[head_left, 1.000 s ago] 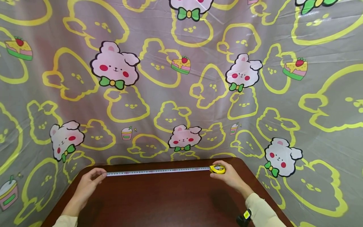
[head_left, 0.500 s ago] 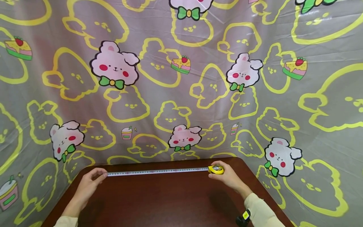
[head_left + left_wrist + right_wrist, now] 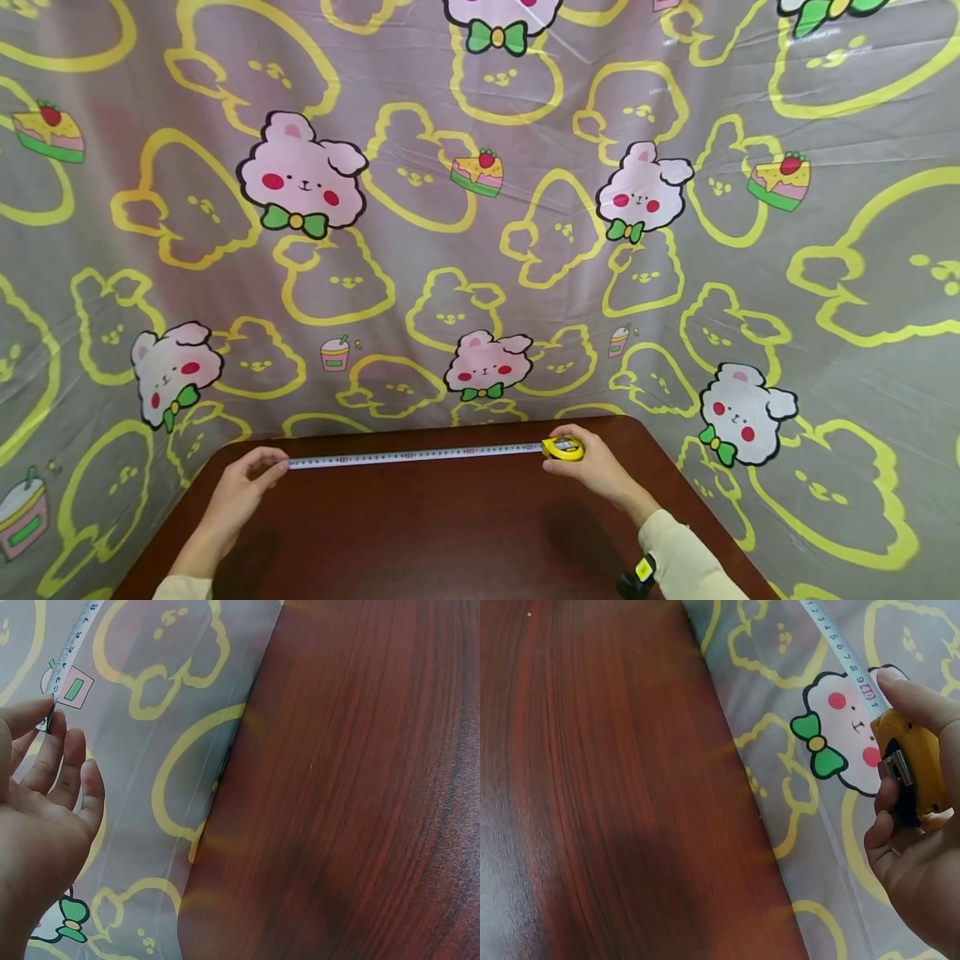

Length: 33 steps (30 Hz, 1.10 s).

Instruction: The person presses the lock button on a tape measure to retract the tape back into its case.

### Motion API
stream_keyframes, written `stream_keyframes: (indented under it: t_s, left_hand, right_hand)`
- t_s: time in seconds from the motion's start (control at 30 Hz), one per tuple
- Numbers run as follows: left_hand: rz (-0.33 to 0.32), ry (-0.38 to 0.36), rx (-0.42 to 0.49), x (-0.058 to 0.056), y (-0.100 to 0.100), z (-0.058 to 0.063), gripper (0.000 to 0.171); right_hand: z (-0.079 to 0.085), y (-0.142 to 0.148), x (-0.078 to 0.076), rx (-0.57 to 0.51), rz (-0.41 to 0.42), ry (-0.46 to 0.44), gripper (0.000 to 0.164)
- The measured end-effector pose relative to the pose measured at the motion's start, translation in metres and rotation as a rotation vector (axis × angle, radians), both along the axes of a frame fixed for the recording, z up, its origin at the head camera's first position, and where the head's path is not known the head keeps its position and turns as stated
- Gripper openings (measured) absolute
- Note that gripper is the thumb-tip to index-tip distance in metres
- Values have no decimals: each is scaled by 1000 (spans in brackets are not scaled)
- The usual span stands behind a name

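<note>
A yellow tape measure [image 3: 564, 449] sits in my right hand [image 3: 594, 472], which grips its case over the right part of the table. Its white blade [image 3: 420, 455] runs out straight and nearly level to the left. At the far end, my left hand [image 3: 238, 493] pinches the blade tip between thumb and forefinger. The left wrist view shows this pinch [image 3: 49, 718], with the other fingers loosely bent. Near the case mouth in the right wrist view, a red-marked 40 stands on the blade [image 3: 867, 691]. Fingers curl round the case [image 3: 922, 761], partly hiding it.
Below the tape lies a dark red-brown wooden table [image 3: 420, 533] with rounded far corners. A grey curtain [image 3: 450, 242] printed with yellow outlines and white bunnies hangs behind and at both sides. A black device with a yellow label [image 3: 643, 569] is at the right sleeve [image 3: 686, 554].
My right hand has moved a little left with the case, and my left hand slightly right. The stretch of blade between them is shorter.
</note>
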<state>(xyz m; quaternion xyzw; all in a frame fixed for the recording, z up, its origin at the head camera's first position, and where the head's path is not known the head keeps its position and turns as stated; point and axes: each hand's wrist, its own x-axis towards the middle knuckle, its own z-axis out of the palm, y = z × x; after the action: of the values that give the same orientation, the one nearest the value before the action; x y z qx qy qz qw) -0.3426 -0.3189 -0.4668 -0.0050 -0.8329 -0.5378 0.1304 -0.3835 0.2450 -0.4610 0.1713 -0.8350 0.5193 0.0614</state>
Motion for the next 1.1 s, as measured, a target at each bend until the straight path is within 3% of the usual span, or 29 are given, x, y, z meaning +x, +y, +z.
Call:
stream_keyframes:
  t_s: [0.37,1.1]
  left_hand:
    - [-21,95,4,-1,10,-2,25]
    - [-42,21,7,0,18,1,32]
  right_hand:
    - [1,-5,4,-37,5,0,49]
    - [0,-22,7,-74,-2,-28,50]
